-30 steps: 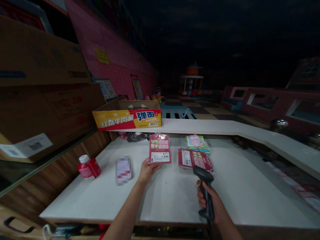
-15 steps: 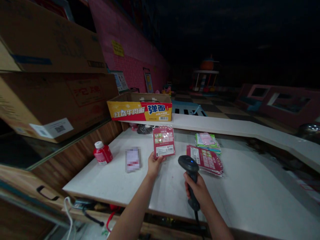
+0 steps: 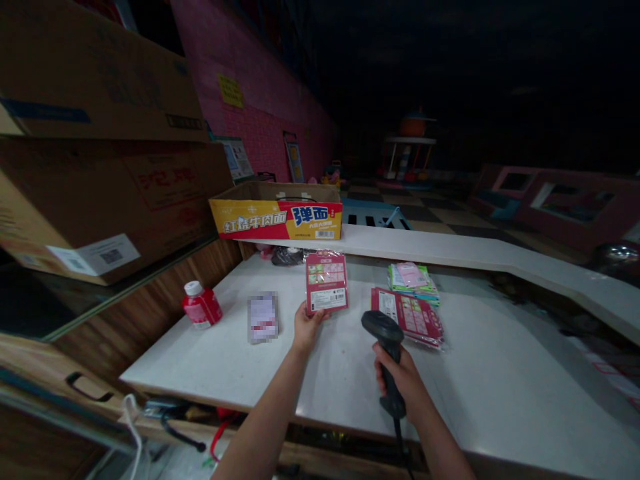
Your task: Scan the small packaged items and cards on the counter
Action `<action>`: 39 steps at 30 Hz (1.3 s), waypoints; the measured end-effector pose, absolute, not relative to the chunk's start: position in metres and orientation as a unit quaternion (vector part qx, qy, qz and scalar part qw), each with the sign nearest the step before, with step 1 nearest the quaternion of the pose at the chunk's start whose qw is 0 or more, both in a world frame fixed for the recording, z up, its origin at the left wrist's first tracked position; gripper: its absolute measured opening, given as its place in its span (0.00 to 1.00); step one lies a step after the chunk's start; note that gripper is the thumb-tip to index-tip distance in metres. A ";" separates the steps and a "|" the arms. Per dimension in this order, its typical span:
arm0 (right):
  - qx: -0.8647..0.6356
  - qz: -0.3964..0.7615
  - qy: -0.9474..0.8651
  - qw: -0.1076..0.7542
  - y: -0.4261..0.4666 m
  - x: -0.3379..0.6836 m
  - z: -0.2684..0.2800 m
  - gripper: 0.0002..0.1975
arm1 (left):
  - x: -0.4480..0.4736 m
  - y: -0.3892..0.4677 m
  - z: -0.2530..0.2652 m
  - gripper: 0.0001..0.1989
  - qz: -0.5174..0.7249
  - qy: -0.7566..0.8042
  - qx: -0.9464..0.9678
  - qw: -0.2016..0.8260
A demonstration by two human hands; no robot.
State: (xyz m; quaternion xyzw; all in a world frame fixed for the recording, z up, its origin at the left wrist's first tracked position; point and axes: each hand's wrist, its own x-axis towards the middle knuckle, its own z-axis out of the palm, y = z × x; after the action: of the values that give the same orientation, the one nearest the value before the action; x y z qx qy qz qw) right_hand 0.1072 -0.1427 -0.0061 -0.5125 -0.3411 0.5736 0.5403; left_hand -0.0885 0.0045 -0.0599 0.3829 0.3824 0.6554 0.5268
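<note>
My left hand (image 3: 307,328) pinches the lower edge of a red packet (image 3: 326,281) in clear wrap, its printed side with small pictures and a barcode facing me. In my right hand (image 3: 400,373) is a black barcode scanner (image 3: 383,328), gripped round its handle, its head pointing toward the packet and its cable hanging down over the counter's front edge. Behind the scanner lies a fanned pile of similar red packets (image 3: 413,317). Just beyond it is a stack of green and blue packets (image 3: 415,283) with a pink one on top.
A red bottle with a white cap (image 3: 202,305) and a blurred-out item (image 3: 263,317) stand left on the white counter (image 3: 210,363). An open noodle carton (image 3: 280,220) sits on the raised ledge (image 3: 425,245). Large cardboard boxes (image 3: 115,200) are stacked at the left.
The scanner has moved slightly right, away from the packet, and the blue light on its head no longer shows. My left hand still holds the packet. The view has shifted a little.
</note>
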 end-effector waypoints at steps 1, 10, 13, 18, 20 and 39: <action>-0.509 0.578 -0.331 0.544 -0.143 0.111 -0.011 0.26 | -0.088 0.004 -0.059 0.31 0.657 0.384 0.382 0.525; -0.459 0.610 -0.254 0.594 -0.148 0.152 -0.043 0.25 | -0.088 0.004 -0.056 0.28 0.656 0.404 0.372 0.517; -0.425 0.618 -0.245 0.614 -0.151 0.157 -0.045 0.24 | -0.086 0.003 -0.055 0.27 0.662 0.440 0.368 0.483; -0.397 0.618 -0.239 0.635 -0.156 0.157 -0.047 0.23 | -0.092 -0.007 -0.054 0.23 0.646 0.585 0.393 0.293; -0.394 0.619 -0.233 0.638 -0.156 0.157 -0.049 0.23 | -0.096 -0.012 -0.052 0.23 0.636 0.615 0.415 0.214; -0.349 0.644 -0.171 0.658 -0.161 0.163 -0.051 0.18 | -0.074 -0.015 -0.054 0.22 0.213 0.702 0.680 -0.010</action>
State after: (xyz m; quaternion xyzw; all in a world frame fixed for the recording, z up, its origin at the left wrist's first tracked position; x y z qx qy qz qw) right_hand 0.1628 -0.1613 -0.0513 -0.3490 -0.1711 0.6445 0.6585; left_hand -0.0735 -0.0155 -0.0542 0.6796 0.7020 0.2128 -0.0103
